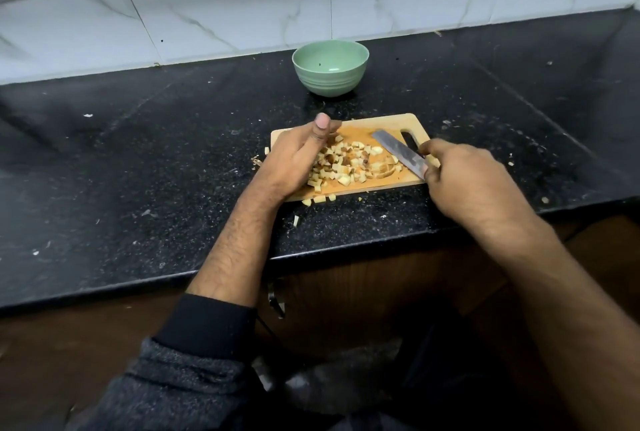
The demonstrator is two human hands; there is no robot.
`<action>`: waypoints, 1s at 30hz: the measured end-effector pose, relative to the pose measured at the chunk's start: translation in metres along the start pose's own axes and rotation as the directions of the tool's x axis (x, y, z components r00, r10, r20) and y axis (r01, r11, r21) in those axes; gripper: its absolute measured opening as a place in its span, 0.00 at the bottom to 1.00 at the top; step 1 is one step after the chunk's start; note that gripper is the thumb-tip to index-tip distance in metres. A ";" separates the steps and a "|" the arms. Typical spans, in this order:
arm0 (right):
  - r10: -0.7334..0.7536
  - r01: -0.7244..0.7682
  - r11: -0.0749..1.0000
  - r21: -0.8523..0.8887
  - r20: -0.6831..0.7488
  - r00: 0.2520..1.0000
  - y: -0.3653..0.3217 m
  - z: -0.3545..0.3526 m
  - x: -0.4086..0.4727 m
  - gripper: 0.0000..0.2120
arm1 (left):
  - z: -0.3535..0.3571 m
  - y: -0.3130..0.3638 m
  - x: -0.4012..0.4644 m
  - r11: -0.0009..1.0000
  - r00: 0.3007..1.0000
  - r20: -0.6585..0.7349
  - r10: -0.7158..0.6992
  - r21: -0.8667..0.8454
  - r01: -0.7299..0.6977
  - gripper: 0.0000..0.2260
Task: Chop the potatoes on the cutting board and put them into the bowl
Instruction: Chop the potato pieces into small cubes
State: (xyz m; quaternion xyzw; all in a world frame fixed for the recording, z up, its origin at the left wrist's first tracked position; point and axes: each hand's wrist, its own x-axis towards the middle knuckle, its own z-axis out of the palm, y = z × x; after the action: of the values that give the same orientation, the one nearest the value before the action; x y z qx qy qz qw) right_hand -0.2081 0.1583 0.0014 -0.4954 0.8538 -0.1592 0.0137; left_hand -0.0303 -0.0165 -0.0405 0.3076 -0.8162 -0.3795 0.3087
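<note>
Here's the wooden cutting board on the black counter, a heap of diced potato pieces across its middle, a few cubes spilled off the near edge. Right hand curls tight round the handle of the knife, blade lying slantwise over the right part of the board, right beside some uncut slices. Left hand stands on edge at the left of the pile, fingers cupped against the dice, thumb up, gripping nothing. Behind the board, apart from it, the green bowl sits with no potato in it
</note>
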 end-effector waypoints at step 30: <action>0.003 0.012 0.954 0.301 -0.049 0.999 -0.048 0.015 -0.008 0.16 | 0.016 0.015 0.006 0.949 0.995 -0.099 0.021 0.316 0.012 0.16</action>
State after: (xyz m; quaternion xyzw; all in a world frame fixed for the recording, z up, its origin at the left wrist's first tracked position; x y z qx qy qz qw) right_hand -0.1603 0.1394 -0.0005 -0.4856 0.8186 -0.2993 0.0679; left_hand -0.0502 -0.0058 -0.0350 0.3699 -0.8504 -0.2273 0.2971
